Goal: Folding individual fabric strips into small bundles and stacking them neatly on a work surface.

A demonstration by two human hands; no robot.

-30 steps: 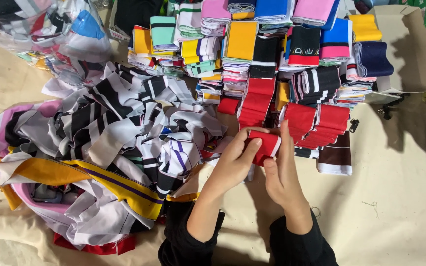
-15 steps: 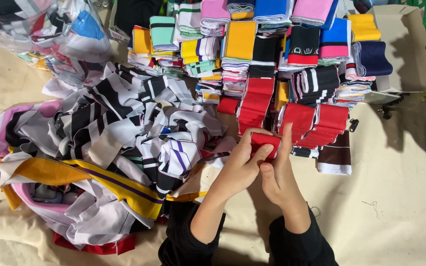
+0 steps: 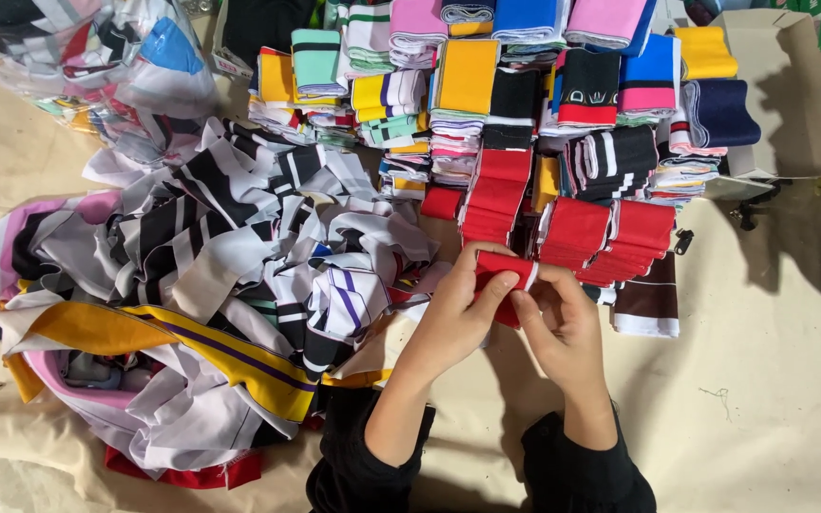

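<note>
My left hand [image 3: 463, 309] and my right hand [image 3: 563, 318] both grip a small folded red fabric piece [image 3: 504, 274] with a white edge, held just in front of the stacks of folded red pieces [image 3: 577, 228]. The left thumb lies across its top, and the right fingers pinch its right end. Both sleeves are black. To the left lies a big loose heap of striped fabric strips [image 3: 201, 275] in white, black, pink and yellow.
Rows of folded fabric stacks [image 3: 486, 85] in yellow, blue, pink, black and mint fill the back. A clear plastic bag of fabric [image 3: 97, 66] sits at the far left. A cardboard box [image 3: 791, 85] stands at the right. Beige cloth [image 3: 772, 399] covers the surface.
Both hands have moved the red piece slightly up and away from me, toward the red stacks, and the fingers have shifted on it while folding.
</note>
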